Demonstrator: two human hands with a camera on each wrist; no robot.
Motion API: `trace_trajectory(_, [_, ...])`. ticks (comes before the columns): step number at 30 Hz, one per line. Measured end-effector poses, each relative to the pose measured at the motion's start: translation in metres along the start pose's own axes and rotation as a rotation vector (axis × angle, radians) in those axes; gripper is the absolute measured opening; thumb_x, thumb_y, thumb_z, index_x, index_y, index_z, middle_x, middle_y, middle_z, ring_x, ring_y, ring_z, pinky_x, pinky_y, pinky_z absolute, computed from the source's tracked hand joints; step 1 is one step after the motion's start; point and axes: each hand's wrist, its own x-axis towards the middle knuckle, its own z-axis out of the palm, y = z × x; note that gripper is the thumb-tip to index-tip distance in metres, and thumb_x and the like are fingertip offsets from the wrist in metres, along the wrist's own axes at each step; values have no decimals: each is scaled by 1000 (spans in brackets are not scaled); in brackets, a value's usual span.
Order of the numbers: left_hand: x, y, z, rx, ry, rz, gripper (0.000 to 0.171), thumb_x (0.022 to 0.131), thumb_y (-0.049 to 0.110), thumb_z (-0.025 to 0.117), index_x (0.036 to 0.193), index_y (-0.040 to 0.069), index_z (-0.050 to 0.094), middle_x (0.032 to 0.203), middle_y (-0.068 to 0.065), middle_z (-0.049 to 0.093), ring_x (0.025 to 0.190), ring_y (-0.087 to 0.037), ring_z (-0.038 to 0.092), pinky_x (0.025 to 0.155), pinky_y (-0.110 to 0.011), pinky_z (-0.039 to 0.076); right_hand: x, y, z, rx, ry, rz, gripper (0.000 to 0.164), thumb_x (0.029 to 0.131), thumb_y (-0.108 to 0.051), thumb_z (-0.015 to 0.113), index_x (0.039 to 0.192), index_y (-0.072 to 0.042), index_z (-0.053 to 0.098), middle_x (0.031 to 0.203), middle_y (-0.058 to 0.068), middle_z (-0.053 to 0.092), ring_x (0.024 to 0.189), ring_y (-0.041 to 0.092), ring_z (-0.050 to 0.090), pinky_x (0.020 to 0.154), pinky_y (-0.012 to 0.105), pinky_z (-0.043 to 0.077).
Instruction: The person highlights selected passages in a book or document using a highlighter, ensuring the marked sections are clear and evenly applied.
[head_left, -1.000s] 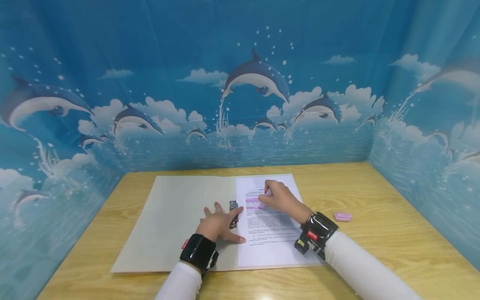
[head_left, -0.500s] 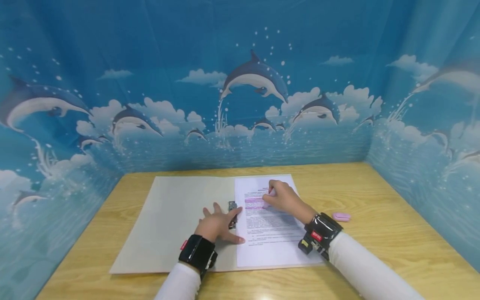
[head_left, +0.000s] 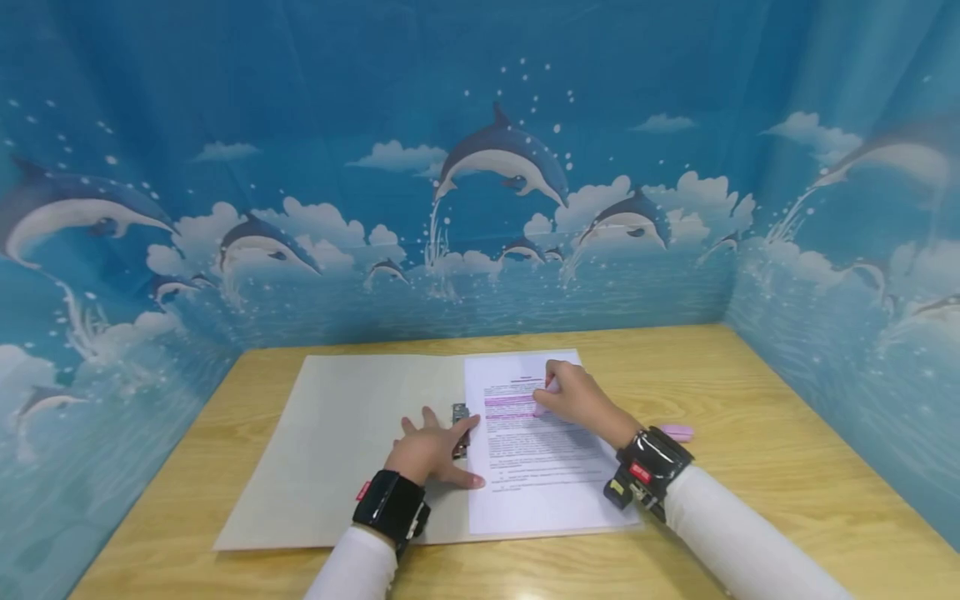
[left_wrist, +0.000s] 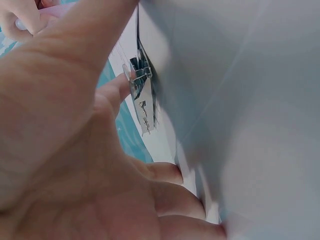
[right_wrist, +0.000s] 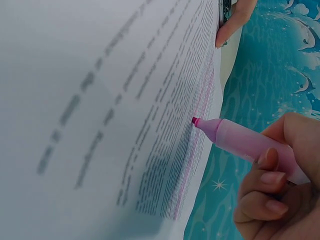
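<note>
A pink highlighter (right_wrist: 245, 140) is pinched between the thumb and fingers of my right hand (head_left: 583, 400). Its dark pink tip meets the printed sheet (head_left: 543, 504) in the right wrist view, at the lines of text near the top. Pink strokes (head_left: 506, 401) run across that text, left of the tip. My left hand (head_left: 429, 455) lies with fingers spread over the inner fold of an open cream folder (head_left: 330, 450). Its thumb and index fingertip reach the sheet's left edge. Beside the index finger sits the folder's metal clip (left_wrist: 142, 74), partly covered by the hand.
The highlighter's pink cap (head_left: 677, 432) lies on the wooden table (head_left: 780, 467), just behind the right wrist strap (head_left: 656, 458). A blue dolphin-print curtain (head_left: 375, 292) hangs around the table's back and sides.
My right hand has slid the highlighter rightward along the text, and the lower pink stroke has grown longer. The left hand stays in place; the head view has shifted slightly.
</note>
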Motion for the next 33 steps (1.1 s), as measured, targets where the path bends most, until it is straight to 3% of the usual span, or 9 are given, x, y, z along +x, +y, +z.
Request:
trace_trajectory(7, [1, -2, 1, -8, -3, 12, 101, 55, 59, 77, 144, 34, 34, 152, -36, 12, 130, -64, 9, 100, -76, 26, -2, 8, -3, -10, 4, 15, 20, 76, -15, 65, 70, -7, 48, 55, 0, 42, 46, 10, 39, 42, 22, 33])
trace_trajectory(33, [4, 0, 1, 2, -2, 10, 101, 55, 60, 77, 143, 35, 35, 152, -36, 12, 129, -64, 9, 98, -77, 27, -10, 34, -24, -31, 32, 64, 19, 74, -17, 67, 72, -6, 52, 59, 5, 55, 47, 12, 43, 42, 24, 36])
